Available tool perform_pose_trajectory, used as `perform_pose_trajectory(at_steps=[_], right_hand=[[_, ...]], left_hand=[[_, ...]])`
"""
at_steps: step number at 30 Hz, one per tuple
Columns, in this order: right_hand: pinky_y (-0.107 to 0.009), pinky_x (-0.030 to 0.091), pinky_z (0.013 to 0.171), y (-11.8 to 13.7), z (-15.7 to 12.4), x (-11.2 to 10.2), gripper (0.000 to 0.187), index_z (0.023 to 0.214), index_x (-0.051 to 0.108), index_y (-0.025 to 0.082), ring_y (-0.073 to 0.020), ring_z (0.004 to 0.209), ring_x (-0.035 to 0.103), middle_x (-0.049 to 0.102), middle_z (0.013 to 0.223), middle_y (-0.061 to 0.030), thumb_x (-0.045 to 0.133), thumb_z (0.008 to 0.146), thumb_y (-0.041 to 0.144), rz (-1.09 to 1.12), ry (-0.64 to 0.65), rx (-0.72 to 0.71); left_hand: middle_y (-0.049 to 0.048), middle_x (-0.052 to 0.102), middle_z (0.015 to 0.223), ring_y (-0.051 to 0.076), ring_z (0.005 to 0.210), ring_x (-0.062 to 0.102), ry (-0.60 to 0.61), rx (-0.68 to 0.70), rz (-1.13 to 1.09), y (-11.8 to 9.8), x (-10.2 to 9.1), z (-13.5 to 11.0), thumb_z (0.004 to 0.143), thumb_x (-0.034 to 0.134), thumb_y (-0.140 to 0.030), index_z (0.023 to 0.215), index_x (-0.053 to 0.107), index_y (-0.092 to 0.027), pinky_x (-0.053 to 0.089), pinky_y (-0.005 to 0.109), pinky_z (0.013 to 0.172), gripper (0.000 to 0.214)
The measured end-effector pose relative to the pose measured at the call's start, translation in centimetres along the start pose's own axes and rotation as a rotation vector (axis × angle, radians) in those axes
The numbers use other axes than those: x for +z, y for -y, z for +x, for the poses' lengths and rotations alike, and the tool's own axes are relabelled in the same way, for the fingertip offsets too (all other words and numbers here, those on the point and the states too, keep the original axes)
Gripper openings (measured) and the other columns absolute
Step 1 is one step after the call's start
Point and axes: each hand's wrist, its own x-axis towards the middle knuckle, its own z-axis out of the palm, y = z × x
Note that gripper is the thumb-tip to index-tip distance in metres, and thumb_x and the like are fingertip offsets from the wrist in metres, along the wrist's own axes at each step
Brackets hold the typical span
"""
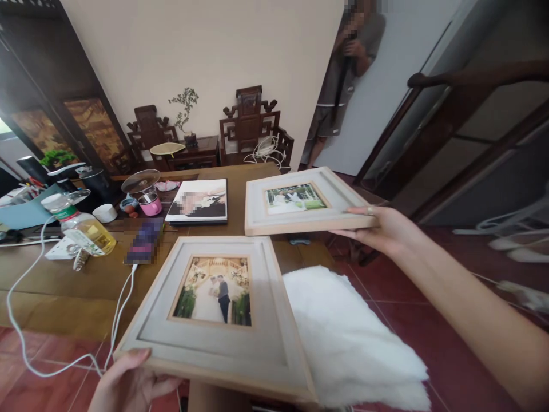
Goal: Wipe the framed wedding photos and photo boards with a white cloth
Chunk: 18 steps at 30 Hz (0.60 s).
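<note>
In my left hand [132, 377] is a large picture frame [266, 355] with a pale wood edge and a wide light mat around a wedding photo. My thumb lies on its near left corner, with the fingers beneath. My right hand [381, 229] grips a second picture frame [291, 228] by its right end, thumb on top and fingers below. That one holds a photo of people on green grass and is tilted. A white fluffy cloth [355, 337] lies below and between the two frames. Behind them, a photo album [199, 201] rests on the wooden table.
On the table [64, 306] stand a bottle of yellow liquid [92, 232], a pink cup [150, 203], a phone [144, 240] on a white cable and a power strip [62, 249]. Carved chairs [249, 123] line the wall. A person [338, 74] stands at the back right.
</note>
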Motion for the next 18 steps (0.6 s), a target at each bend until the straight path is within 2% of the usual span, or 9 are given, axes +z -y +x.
perform_pose_trajectory(at_steps=[5,9,14,16,18], right_hand=[[-0.044,0.059,0.078,-1.7,2.6,2.1,0.019,0.092,0.060,0.013,-0.0238,0.091,0.067,0.068,0.101,-0.0146,0.052,0.077,0.003,0.049,0.039,0.143],[-0.046,0.062,0.073,-3.0,4.7,3.4,0.025,0.092,0.060,0.017,-0.0248,0.088,0.067,0.070,0.094,-0.0115,0.051,0.076,0.001,0.056,0.033,0.187],[-0.039,0.062,0.070,-4.1,6.7,4.5,0.021,0.097,0.061,0.015,-0.0217,0.087,0.067,0.069,0.100,-0.0091,0.054,0.082,0.002,0.048,0.045,0.193],[-0.039,0.060,0.074,-4.5,7.4,4.8,0.019,0.107,0.061,0.015,-0.0210,0.091,0.065,0.066,0.108,-0.0088,0.058,0.088,0.012,0.032,0.029,0.195],[-0.042,0.057,0.080,-4.9,8.0,4.9,0.028,0.118,0.059,0.016,-0.0220,0.098,0.063,0.062,0.118,-0.0090,0.061,0.092,0.027,0.012,0.012,0.199]], left_hand=[[0.0057,0.075,0.075,0.026,0.059,0.070,-0.012,0.008,0.000,0.1,0.3,0.5,0.056,0.074,-0.004,0.112,0.069,-0.019,0.061,0.038,0.052,0.059],[0.0062,0.076,0.075,0.028,0.062,0.071,0.023,0.012,0.013,0.0,0.3,0.6,0.055,0.074,-0.004,0.114,0.068,-0.019,0.062,0.038,0.053,0.061],[0.0087,0.077,0.079,0.030,0.065,0.073,0.032,0.013,0.021,-0.1,0.1,0.8,0.057,0.075,-0.006,0.116,0.068,-0.017,0.062,0.038,0.054,0.060],[0.0080,0.077,0.078,0.030,0.064,0.073,0.025,0.007,0.003,0.0,0.2,0.8,0.058,0.074,-0.005,0.115,0.069,-0.017,0.062,0.039,0.055,0.058],[0.0067,0.075,0.073,0.028,0.060,0.071,0.022,0.001,-0.003,0.1,0.2,0.9,0.057,0.073,-0.004,0.109,0.071,-0.016,0.062,0.038,0.053,0.053]])
